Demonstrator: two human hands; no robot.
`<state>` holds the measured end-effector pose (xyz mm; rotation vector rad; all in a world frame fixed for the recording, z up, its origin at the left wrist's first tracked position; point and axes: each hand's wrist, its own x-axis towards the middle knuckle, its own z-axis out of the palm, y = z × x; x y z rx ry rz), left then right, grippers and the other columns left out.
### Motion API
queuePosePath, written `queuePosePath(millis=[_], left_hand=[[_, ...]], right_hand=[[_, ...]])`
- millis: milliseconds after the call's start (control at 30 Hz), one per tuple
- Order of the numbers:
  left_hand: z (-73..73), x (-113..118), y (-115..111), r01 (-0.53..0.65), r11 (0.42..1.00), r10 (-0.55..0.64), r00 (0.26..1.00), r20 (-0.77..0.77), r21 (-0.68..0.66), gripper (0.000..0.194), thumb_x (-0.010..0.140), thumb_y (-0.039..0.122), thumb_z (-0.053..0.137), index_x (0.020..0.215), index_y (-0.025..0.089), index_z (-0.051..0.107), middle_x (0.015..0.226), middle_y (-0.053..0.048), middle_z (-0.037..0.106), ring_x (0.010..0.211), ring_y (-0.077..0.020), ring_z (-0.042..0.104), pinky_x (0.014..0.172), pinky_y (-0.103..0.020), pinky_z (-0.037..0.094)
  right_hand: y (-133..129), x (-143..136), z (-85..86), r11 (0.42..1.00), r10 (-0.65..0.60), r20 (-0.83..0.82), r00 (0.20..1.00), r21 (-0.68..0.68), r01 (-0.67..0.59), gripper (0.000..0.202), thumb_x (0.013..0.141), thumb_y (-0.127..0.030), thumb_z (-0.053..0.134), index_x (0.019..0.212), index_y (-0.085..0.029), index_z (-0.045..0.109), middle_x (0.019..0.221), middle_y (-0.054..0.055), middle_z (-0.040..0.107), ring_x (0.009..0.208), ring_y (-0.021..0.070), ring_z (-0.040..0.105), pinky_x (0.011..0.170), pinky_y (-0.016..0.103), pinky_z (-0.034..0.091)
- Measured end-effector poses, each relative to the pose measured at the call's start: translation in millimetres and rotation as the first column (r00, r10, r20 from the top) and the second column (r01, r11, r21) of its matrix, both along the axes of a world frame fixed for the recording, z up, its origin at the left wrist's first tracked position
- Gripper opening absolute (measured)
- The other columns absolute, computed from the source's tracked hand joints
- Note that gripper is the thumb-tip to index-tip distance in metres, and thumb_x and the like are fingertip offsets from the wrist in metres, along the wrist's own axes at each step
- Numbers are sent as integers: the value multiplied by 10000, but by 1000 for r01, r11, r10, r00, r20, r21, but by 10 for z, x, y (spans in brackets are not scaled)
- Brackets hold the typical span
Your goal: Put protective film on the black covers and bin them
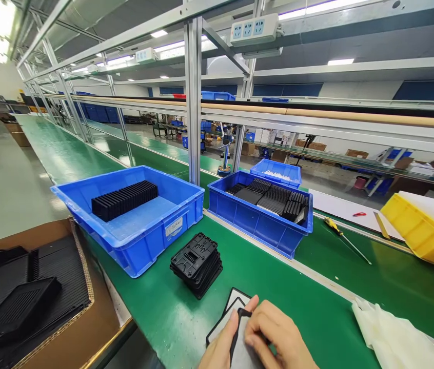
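At the bottom centre my left hand [221, 342] grips the left edge of a grey panel with a black rim [243, 353]. The fingers of my right hand [274, 333] are bent together over the same panel's upper right part; its lower end is cut off by the frame. Beneath and behind it lie similar black-rimmed grey panels [236, 295] on the green bench. Left of them, a stack of black plastic plates [197, 261] sits slightly fanned, its top plate showing slots and small raised details.
A blue bin [143, 256] holds a row of black parts; another blue bin [255, 230] holds more. On the left is a cardboard box [86, 328] of black trays. A screwdriver [340, 233], yellow bin [425, 236] and pale cloth [397, 333] lie right.
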<state>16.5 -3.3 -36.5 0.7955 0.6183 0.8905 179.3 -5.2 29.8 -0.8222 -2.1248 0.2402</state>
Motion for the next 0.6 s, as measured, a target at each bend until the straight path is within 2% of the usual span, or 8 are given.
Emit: queuePosePath(millis=[100,200,267,367,467,533,600], left_hand=[[130,34,2,15,996,-8,996,84,-85,637,854,623,498,1332,204,535,1299,-86,614,1334,-279,423,1186,-477,123],[198,53,-12,-13,997,18,997,69,-78,561,805,556,622,1174,135,664,1195,-110,667,1315,-289,431,1191,-444,112],[210,37,-29,-22,995,27,998,50,-100,493,762,509,688,1060,118,718,1155,-114,683,1299,-298,441,1193,-413,108],[282,-7,-43,16,973,18,989,144,-229,488,765,484,683,1129,159,692,1120,-89,697,1238,-298,512,1151,-432,234],[419,-15,-40,-27,956,99,967,234,-291,526,789,498,654,1225,206,634,1122,-80,695,1193,-272,561,1063,-386,370],[493,18,-40,-76,963,136,966,222,-259,526,773,504,675,1193,189,657,1147,-97,683,1178,-264,571,1018,-340,415],[541,65,-42,-96,969,140,972,187,-229,535,767,517,678,1182,179,664,1149,-113,679,1114,-269,607,960,-340,462]], right_hand=[[-6,20,-3,999,-38,-24,999,8,38,169,985,-247,429,840,-209,507,720,3,575,653,114,555,571,202,470],[15,-5,-39,990,-122,-31,992,62,123,99,970,-203,449,909,-202,528,807,30,578,732,133,568,623,221,487],[29,-23,-45,987,-145,10,989,72,144,142,977,-194,416,878,-198,518,817,40,568,733,139,558,615,232,485],[34,-7,-3,997,-68,74,995,45,64,269,1016,-292,320,810,-206,469,764,28,560,702,141,542,599,243,488],[44,38,70,998,49,43,998,49,-51,356,1021,-402,273,771,-214,443,797,35,601,793,144,594,662,240,527],[62,37,106,991,46,17,999,122,-48,315,1018,-377,327,789,-209,463,954,71,657,967,155,624,789,249,544],[72,-5,106,965,64,24,998,254,-68,247,1011,-309,389,817,-198,494,999,70,695,1020,146,640,898,254,524]])
